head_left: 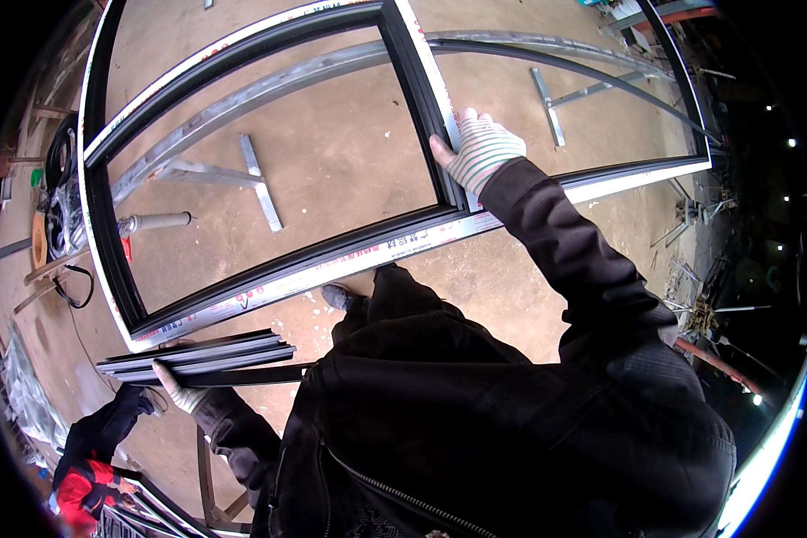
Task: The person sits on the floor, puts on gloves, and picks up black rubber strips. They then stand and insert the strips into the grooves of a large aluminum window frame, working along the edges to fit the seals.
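A large window frame (327, 266) lies before me, black on the inner faces, with printed white protective film along its outer bars. My right hand (484, 148), in a white and green striped glove with bare fingertips, rests over the upright middle bar (426, 112); its thumb is on the near side and the fingers reach across. At the lower left, my left hand (181, 392) holds a bundle of long black strips (202, 357), thumb on top; the other fingers are mostly hidden beneath. The bundle is just below the frame's near left corner.
Grey metal rails (269, 90) of a stand run under the frame. A caulking gun (157, 221) and coiled black cable (61, 161) lie at the left. Another person in red and black (85, 489) works at the lower left. Metal racks (690, 211) stand at the right.
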